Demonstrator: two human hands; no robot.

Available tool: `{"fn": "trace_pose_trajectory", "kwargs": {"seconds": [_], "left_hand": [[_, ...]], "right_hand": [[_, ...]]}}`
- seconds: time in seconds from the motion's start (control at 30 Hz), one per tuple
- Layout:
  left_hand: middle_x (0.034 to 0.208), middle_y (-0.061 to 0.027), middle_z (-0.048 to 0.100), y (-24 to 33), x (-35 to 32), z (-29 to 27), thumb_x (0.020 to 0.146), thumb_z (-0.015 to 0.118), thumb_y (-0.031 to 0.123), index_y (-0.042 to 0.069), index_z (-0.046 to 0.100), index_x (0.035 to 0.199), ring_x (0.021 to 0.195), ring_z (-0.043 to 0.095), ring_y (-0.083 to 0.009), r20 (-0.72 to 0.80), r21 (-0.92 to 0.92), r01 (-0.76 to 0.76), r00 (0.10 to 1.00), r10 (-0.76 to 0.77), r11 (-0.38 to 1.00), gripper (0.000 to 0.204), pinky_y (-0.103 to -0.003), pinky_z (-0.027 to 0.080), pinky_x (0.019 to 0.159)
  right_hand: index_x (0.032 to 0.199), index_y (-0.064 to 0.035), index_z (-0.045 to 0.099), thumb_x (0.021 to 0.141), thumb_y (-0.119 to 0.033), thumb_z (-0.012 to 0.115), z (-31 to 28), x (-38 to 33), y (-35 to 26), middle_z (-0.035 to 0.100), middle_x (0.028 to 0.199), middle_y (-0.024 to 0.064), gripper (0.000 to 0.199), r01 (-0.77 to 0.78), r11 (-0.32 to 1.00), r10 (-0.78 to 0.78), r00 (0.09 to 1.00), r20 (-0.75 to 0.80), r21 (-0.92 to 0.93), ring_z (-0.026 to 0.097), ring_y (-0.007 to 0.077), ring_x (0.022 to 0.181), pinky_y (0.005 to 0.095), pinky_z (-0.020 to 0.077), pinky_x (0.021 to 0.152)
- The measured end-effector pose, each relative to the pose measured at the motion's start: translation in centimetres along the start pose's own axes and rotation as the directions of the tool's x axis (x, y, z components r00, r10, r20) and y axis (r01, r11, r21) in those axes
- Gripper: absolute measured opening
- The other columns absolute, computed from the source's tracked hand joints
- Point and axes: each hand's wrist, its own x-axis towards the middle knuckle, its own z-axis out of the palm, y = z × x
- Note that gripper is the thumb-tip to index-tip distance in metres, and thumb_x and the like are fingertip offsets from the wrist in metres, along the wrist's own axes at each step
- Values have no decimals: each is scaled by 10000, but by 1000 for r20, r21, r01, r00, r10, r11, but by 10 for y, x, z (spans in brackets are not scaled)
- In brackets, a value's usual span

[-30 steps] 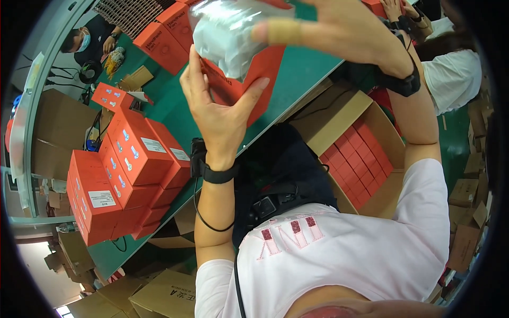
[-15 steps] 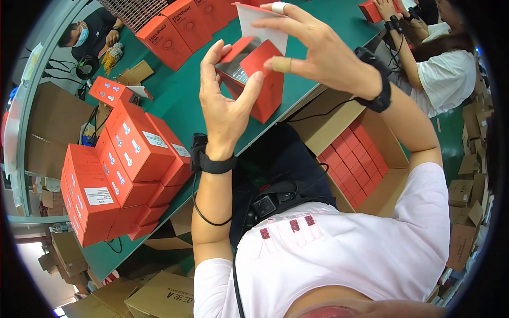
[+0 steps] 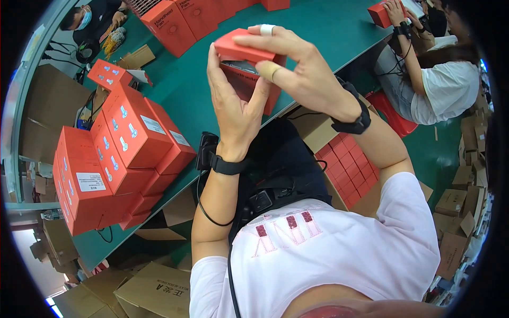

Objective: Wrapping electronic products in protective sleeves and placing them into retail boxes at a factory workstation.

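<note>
Over the green table's near edge I hold a red cardboard box [image 3: 243,80] up in front of me. My left hand [image 3: 233,117] grips it from the near left, fingers along one side and thumb on the other. My right hand [image 3: 303,66] lies over the top, its fingers on the red lid [image 3: 239,46] and its thumb by the lid's front edge. The lid is folded down most of the way, with a gap under its front edge showing something dark and shiny inside. What exactly is inside I cannot tell. Black straps circle both wrists.
Stacked red boxes [image 3: 139,140] stand on the green table [image 3: 183,100] at left, more red boxes [image 3: 172,34] at the back. An open carton [image 3: 319,139] of small red boxes sits below right. One co-worker [image 3: 442,79] is at right, another person [image 3: 95,26] at far left.
The box's lid, which stood up with its white inside showing, has swung down over the opening. My right hand has moved down and left with it.
</note>
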Motion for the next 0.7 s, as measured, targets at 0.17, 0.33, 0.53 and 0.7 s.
{"fn": "trace_pose_trajectory", "kwargs": {"seconds": [0.17,0.33,0.53,0.7], "left_hand": [[1443,-279,449,-5,-5,2,752,896,280,-80,162,1550,1288,532,-365,23,7,72,997,-72,997,1143,-410,457,1062],[1432,-295,466,-6,-7,4,695,930,268,-100,162,1543,1265,556,-388,26,25,164,986,-164,986,1203,-421,493,1021],[1513,-312,384,-14,-32,2,758,895,236,-73,145,1567,1397,415,-426,68,72,167,983,-171,983,1146,-445,356,1148],[1458,-243,496,17,-62,-40,809,832,136,-45,384,1496,1350,493,-353,159,141,240,952,-261,960,839,-418,382,1127]], "right_hand": [[1294,-97,692,899,-116,610,1,-7,11,565,1397,219,404,133,917,-124,991,49,-375,535,392,1291,454,439,1087],[1306,-99,673,873,-255,687,3,-11,8,560,1385,245,461,311,710,-270,949,163,-632,531,430,1277,478,443,1074],[1426,66,477,728,-449,814,0,28,-11,584,1246,304,930,39,716,161,962,219,-697,614,427,1105,456,475,1014],[1397,138,461,704,-398,801,-36,106,29,588,1206,249,940,6,788,326,845,424,-616,565,365,1184,399,475,1011]]}}
